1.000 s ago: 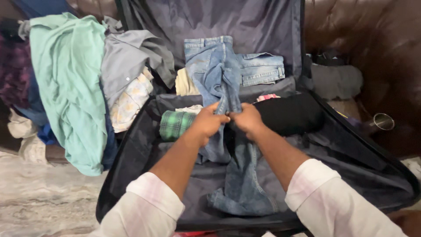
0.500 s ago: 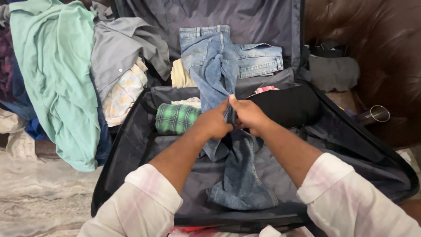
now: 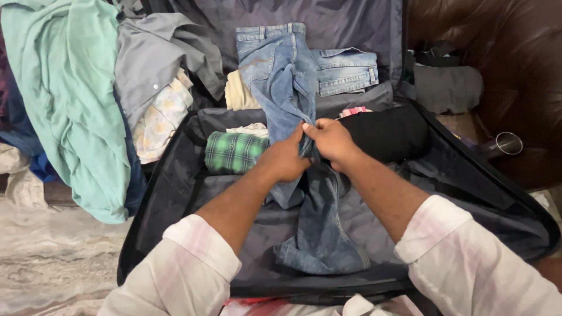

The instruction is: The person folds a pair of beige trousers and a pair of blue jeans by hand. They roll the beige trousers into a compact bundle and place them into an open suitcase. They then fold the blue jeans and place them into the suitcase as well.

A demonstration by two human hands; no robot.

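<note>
In the open black suitcase (image 3: 175,193), blue jeans (image 3: 295,117) lay long from the lid down to the near edge, waist end far away. Pinched at the middle by left hand (image 3: 285,158) and right hand (image 3: 331,142), pressed close together, maybe to fold there. Beside them, a green plaid roll (image 3: 233,152).

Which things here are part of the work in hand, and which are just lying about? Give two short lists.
In hand: blue jeans, gripped by left hand and right hand; open suitcase beneath them.

Lying about: mint shirt, grey shirt, green plaid roll, black roll, steel cup.
</note>
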